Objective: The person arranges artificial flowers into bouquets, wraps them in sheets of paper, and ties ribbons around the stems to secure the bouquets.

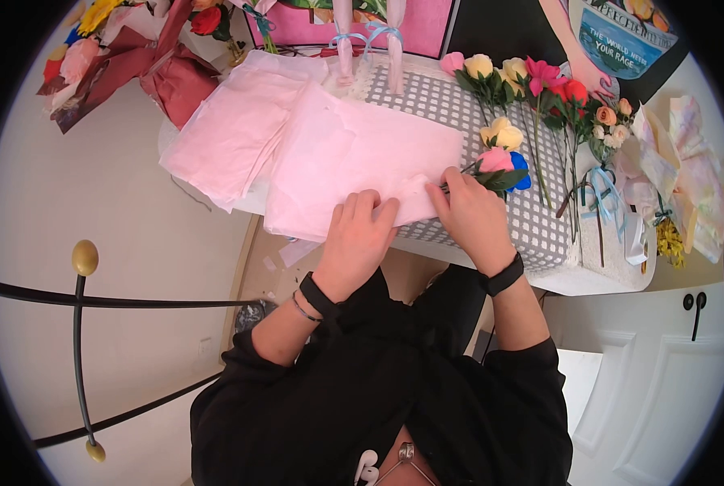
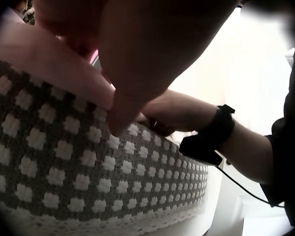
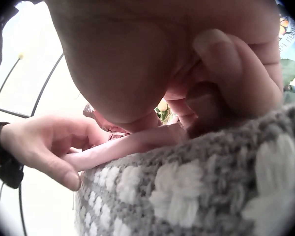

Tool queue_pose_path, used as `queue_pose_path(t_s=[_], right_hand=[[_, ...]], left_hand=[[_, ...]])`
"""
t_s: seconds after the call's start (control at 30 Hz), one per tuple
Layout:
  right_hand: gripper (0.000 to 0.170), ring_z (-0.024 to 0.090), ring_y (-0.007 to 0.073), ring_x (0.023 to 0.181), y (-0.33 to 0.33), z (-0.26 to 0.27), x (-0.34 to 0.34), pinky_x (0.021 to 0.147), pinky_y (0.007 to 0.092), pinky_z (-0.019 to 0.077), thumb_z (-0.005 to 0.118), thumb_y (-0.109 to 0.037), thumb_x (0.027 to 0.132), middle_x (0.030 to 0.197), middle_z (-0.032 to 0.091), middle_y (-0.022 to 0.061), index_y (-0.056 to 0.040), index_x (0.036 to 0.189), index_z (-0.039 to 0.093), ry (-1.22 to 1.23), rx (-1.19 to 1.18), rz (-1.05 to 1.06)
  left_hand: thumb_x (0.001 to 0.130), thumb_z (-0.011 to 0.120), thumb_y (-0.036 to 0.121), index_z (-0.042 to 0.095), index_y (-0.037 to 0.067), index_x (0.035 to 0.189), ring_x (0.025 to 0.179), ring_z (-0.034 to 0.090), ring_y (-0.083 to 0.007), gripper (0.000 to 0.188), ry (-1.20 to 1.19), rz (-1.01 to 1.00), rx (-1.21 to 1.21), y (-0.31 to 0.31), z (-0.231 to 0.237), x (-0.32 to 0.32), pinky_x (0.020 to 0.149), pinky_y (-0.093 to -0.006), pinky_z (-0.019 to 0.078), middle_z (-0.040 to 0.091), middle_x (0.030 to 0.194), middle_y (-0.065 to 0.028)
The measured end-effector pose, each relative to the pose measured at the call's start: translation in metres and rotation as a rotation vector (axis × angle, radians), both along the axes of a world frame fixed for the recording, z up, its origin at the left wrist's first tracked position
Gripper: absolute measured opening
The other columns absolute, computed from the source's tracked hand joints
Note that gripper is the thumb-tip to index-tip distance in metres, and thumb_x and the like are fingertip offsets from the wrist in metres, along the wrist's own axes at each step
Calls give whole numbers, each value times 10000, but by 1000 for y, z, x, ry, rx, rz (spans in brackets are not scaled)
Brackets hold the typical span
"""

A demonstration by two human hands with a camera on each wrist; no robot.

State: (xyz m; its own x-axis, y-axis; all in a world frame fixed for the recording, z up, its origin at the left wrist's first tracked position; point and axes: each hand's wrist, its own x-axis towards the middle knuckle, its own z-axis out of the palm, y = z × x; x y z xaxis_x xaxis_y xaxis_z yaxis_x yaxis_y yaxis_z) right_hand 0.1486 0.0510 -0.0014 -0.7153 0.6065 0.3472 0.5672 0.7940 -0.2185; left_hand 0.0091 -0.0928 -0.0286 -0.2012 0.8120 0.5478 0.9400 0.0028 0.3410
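A large sheet of pink wrapping paper [image 1: 362, 142] lies on the table, its near edge folded into a roll [image 3: 137, 142]. My left hand [image 1: 358, 231] pinches that edge, thumb in front and fingers over the top. At the right end of the fold my right hand [image 1: 471, 215] grips the paper with curled fingers; its fingertips are partly hidden. Just beyond it lie a pink rose [image 1: 495, 159] and a blue flower [image 1: 519, 172], their stems pointing toward the right hand and the paper.
More pink paper [image 1: 224, 138] lies to the left. A grey-and-white crocheted cloth [image 1: 540, 235] covers the table. Loose flowers, including a magenta one [image 1: 544, 74], lie at the back right near blue ribbon [image 1: 605, 194]. A red-wrapped bouquet [image 1: 175, 81] stands at the back left.
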Motion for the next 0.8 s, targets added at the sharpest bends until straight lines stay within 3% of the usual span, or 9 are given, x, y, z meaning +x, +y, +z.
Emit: queue_pose_path(t_s=[0.1,0.2,0.27,0.3,0.37,0.47,0.6,0.67,0.8], right_hand=[[292,648,347,566,-1,3,-1,504,442,524,596,-333,934,749,660,132,-50,864,577,1,41,10],[256,677,320,685,-12,16,-3,516,405,529,602,-286,915,860,667,150,-53,816,562,-101,41,-28],[206,659,292,916,-20,23,-4,688,398,546,628,-226,848,997,639,147,-41,939,617,-78,132,131],[206,659,292,916,-25,27,-5,688,398,546,628,-226,848,997,639,147,-41,939,617,-79,134,133],[441,570,284,1069,-36,34,-7,910,441,469,604,-94,796,1066,583,128,-11,1228,582,53,293,254],[534,565,273,1012,-42,29,-13,937,466,426,584,-144,796,973,576,106,13,1304,541,46,425,463],[500,567,257,943,-36,3,-27,880,419,439,567,-139,810,931,567,97,11,1286,547,-13,439,452],[475,567,233,886,-32,2,-33,814,373,429,571,-165,817,878,573,76,4,1261,556,-70,409,437],[434,566,219,820,-24,0,-41,757,368,419,568,-168,816,819,575,51,-7,1220,562,-70,368,506]], left_hand=[[755,728,97,620,71,1038,921,548,-241,304,126,4,7,2,-1,-6,771,-380,431,549,927,-84],[759,698,67,618,59,1014,911,542,-226,267,234,1,3,3,0,-7,769,-374,406,557,914,-63],[786,659,48,616,41,994,876,542,-234,213,228,18,-42,5,4,-6,746,-361,407,560,895,-51],[786,659,48,616,41,994,876,542,-234,213,227,21,-41,5,5,-7,746,-361,407,560,895,-51],[795,638,35,615,19,1001,841,540,-254,208,193,8,-92,6,6,-9,740,-361,427,556,883,-79],[794,624,17,605,-3,1010,818,543,-271,217,188,-25,-30,8,-10,-14,723,-367,458,546,862,-113],[789,615,6,595,-23,1015,817,553,-289,229,151,-60,37,11,-22,-17,716,-388,482,550,868,-140],[765,584,45,573,-33,941,787,556,-270,193,133,-50,49,10,-27,-17,719,-365,476,537,845,-121],[797,601,67,565,-19,962,775,561,-278,189,142,-53,17,2,-25,-27,719,-371,475,545,846,-114]])
